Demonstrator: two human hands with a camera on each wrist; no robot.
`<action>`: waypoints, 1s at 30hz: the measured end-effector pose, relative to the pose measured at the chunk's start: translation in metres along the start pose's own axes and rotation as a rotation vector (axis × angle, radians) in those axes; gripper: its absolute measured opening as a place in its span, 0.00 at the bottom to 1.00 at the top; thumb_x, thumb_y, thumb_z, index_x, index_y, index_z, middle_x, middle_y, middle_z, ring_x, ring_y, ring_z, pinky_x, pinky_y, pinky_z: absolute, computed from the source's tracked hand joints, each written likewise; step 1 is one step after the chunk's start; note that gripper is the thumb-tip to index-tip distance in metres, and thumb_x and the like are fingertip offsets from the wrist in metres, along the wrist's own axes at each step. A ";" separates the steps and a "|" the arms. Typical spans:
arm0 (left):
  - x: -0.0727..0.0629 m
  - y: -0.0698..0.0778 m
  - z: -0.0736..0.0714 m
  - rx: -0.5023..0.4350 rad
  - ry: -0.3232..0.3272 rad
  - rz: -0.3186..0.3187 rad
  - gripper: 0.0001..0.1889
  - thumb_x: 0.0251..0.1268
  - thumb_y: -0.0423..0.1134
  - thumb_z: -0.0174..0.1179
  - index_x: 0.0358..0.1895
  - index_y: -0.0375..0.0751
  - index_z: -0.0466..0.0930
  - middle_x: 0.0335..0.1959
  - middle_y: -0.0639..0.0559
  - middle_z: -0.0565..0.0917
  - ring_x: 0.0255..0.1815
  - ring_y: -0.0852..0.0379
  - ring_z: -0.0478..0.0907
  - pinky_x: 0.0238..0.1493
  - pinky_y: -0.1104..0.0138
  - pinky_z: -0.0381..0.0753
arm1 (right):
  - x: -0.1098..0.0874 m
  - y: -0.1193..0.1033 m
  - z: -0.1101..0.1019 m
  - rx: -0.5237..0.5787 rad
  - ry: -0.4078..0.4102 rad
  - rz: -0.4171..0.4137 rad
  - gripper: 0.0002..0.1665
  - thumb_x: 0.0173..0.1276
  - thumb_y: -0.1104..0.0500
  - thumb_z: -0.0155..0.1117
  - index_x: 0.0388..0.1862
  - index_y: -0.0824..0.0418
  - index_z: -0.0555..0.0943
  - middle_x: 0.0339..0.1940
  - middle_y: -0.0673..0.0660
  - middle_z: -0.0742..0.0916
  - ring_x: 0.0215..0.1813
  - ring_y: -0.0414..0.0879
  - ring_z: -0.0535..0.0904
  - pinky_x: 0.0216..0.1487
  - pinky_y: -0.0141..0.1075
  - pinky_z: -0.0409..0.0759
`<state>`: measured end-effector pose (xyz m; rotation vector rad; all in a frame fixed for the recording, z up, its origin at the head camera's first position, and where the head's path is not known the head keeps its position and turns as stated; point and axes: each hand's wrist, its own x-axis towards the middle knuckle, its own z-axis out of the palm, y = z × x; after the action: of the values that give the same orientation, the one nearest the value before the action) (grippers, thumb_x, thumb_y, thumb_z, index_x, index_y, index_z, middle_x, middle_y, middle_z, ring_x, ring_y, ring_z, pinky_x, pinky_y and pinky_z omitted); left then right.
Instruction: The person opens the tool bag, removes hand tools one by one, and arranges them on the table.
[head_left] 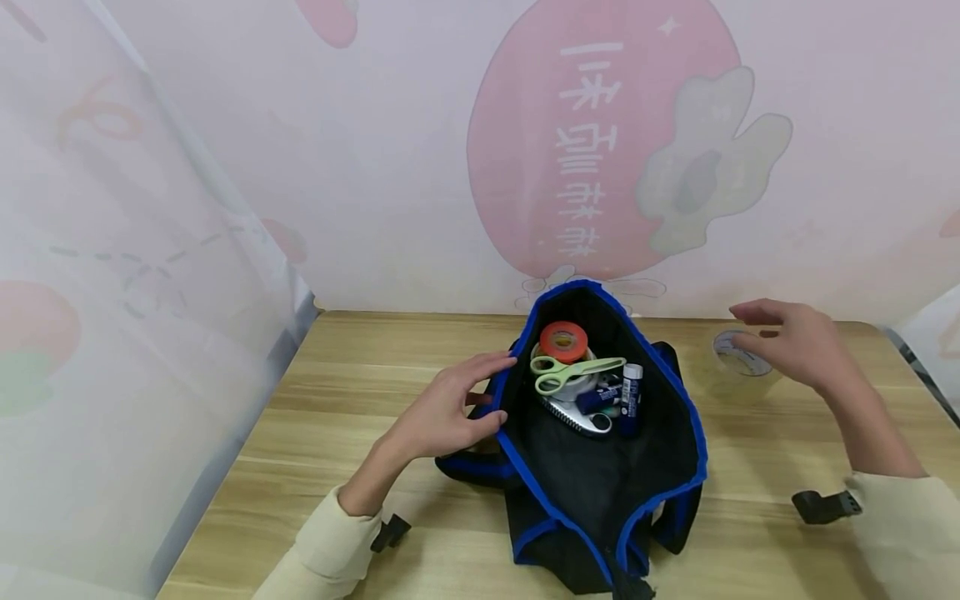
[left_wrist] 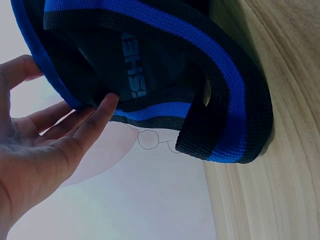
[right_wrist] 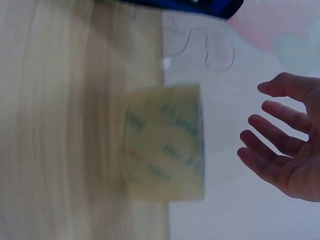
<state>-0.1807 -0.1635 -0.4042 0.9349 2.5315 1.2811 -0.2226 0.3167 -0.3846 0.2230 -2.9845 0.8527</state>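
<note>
A black tool bag [head_left: 577,483] with blue trim stands on the table, its mouth open towards me. My left hand [head_left: 446,408] holds its left rim, thumb and forefinger at the blue edge and other fingers against the outside. Inside lie an orange tape roll [head_left: 563,342], pale green scissors [head_left: 555,375], a grey utility knife [head_left: 573,417], a dark blue glue stick [head_left: 631,392] and smaller items partly hidden beneath. To the right, my right hand [head_left: 802,342] hovers with spread, loosely bent fingers above a roll of clear packing tape [right_wrist: 165,145], apart from it in the right wrist view.
The wood-grain table [head_left: 360,358] reaches back to a pale printed cloth [head_left: 375,167], which also hangs along the left side. Looped webbing [left_wrist: 235,100] sticks out from the bag's side. A black strap end [head_left: 825,507] hangs by the right sleeve.
</note>
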 end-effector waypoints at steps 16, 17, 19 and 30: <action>-0.001 0.001 0.001 -0.005 0.001 0.004 0.36 0.70 0.34 0.67 0.81 0.38 0.68 0.85 0.41 0.66 0.80 0.40 0.72 0.63 0.49 0.89 | -0.010 -0.066 0.003 0.153 0.090 -0.154 0.27 0.73 0.59 0.74 0.69 0.63 0.82 0.67 0.69 0.86 0.63 0.71 0.84 0.47 0.06 0.73; -0.001 0.000 0.001 -0.003 0.001 0.006 0.36 0.70 0.34 0.67 0.81 0.38 0.68 0.85 0.41 0.66 0.80 0.40 0.72 0.63 0.49 0.89 | -0.010 -0.070 0.004 0.162 0.099 -0.170 0.27 0.73 0.59 0.75 0.68 0.63 0.83 0.67 0.69 0.86 0.62 0.71 0.85 0.47 0.06 0.72; -0.001 0.000 0.001 -0.001 0.002 0.007 0.36 0.70 0.34 0.67 0.81 0.38 0.68 0.85 0.41 0.66 0.79 0.40 0.72 0.63 0.49 0.89 | -0.012 -0.078 0.005 0.180 0.115 -0.201 0.27 0.71 0.61 0.76 0.68 0.63 0.83 0.66 0.68 0.87 0.61 0.69 0.86 0.49 0.06 0.72; -0.002 0.001 0.001 0.012 0.007 0.012 0.36 0.70 0.34 0.67 0.81 0.38 0.69 0.84 0.41 0.66 0.79 0.41 0.72 0.62 0.53 0.90 | -0.011 -0.114 0.016 0.194 0.144 -0.359 0.25 0.65 0.66 0.79 0.61 0.63 0.86 0.61 0.62 0.90 0.59 0.58 0.87 0.57 0.09 0.74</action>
<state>-0.1785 -0.1633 -0.4043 0.9511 2.5455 1.2761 -0.1951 0.2138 -0.3394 0.6485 -2.6118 1.0561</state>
